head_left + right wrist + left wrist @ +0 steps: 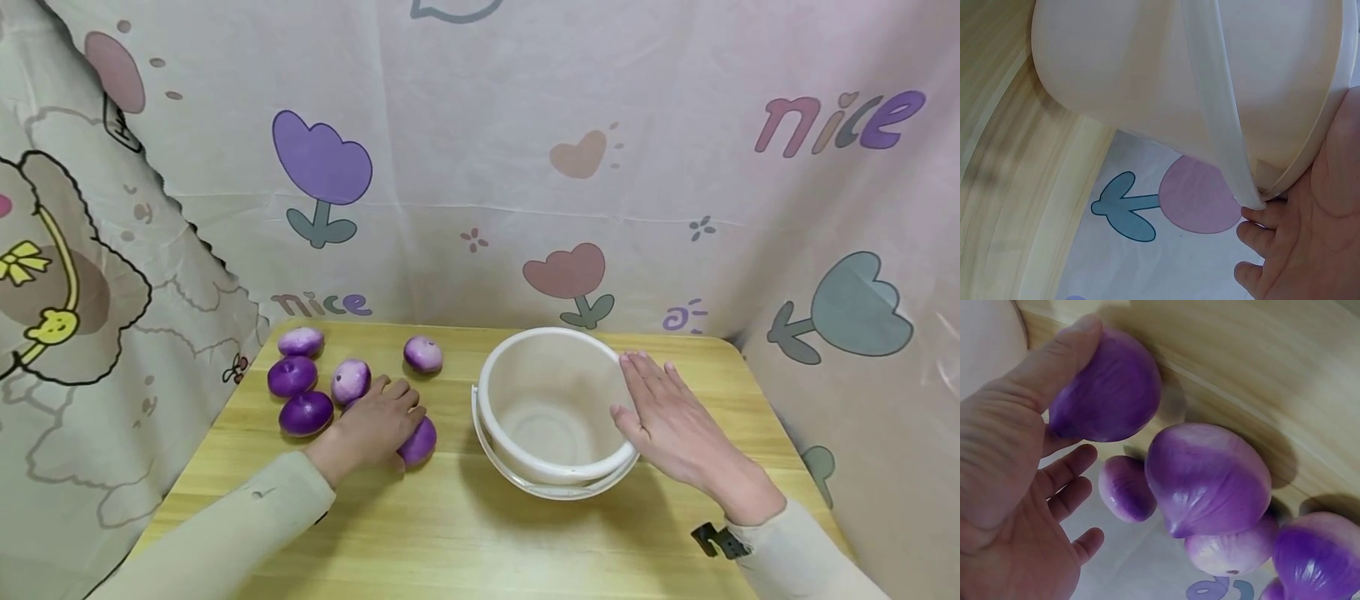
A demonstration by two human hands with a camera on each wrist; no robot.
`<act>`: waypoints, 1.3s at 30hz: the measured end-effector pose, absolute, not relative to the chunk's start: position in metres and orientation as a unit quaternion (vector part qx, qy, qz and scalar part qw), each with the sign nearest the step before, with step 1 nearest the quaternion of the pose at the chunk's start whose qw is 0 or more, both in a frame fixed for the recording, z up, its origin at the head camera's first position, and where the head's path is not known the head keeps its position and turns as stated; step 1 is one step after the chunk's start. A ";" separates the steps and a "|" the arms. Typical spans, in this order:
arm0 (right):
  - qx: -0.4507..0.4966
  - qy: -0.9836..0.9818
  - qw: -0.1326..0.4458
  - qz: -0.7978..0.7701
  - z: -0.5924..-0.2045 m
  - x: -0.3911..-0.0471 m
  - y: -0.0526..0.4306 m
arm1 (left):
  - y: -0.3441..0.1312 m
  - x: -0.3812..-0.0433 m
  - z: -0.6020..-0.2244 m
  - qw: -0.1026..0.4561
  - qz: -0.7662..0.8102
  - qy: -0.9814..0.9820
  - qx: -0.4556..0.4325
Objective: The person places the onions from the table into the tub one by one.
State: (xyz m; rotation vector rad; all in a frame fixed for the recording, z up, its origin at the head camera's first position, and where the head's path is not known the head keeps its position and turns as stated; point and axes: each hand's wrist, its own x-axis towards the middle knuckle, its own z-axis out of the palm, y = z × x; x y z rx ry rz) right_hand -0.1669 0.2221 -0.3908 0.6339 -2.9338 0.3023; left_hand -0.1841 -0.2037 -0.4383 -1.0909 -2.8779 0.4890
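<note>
My left hand [375, 425] reaches over the left part of the table and grips a purple onion [422, 443]. In the left wrist view, thumb and index finger pinch this onion [1113, 387] near its pointed end, while the other fingers stay off it. Another onion [1209, 478] lies close by, mostly hidden by the hand in the head view. Straight-fingered, my right hand [667, 417] rests against the right rim of a white bucket [558, 371]. No onion shows inside the bucket. Its handle [1210, 81] hangs down on the near side.
Several more onions lie at the left, among them a pale one [350, 381], a dark one [306, 414] and one standing apart farther back [423, 355]. The wooden table [420, 542] ends at a printed curtain [450, 167] behind, with cloth on both sides.
</note>
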 end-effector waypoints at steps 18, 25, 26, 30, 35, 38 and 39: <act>0.213 -0.970 0.062 0.102 -0.392 -0.166 0.222 | -0.204 -0.210 -0.460 0.167 0.121 -0.934 -0.291; 0.212 -0.969 0.074 0.099 -0.393 -0.166 0.222 | -0.207 -0.221 -0.447 0.189 0.108 -0.941 -0.260; 0.212 -0.970 0.073 0.098 -0.393 -0.166 0.222 | -0.208 -0.222 -0.445 0.189 0.106 -0.941 -0.259; 0.208 -0.971 0.066 0.094 -0.392 -0.166 0.222 | -0.210 -0.225 -0.437 0.202 0.099 -0.940 -0.257; 0.206 -0.972 0.065 0.095 -0.392 -0.166 0.222 | -0.212 -0.232 -0.425 0.245 0.089 -0.933 -0.249; 0.208 -0.971 0.069 0.095 -0.392 -0.166 0.222 | -0.212 -0.235 -0.417 0.262 0.087 -0.929 -0.248; 0.209 -0.971 0.069 0.094 -0.392 -0.167 0.221 | -0.212 -0.236 -0.415 0.267 0.089 -0.927 -0.249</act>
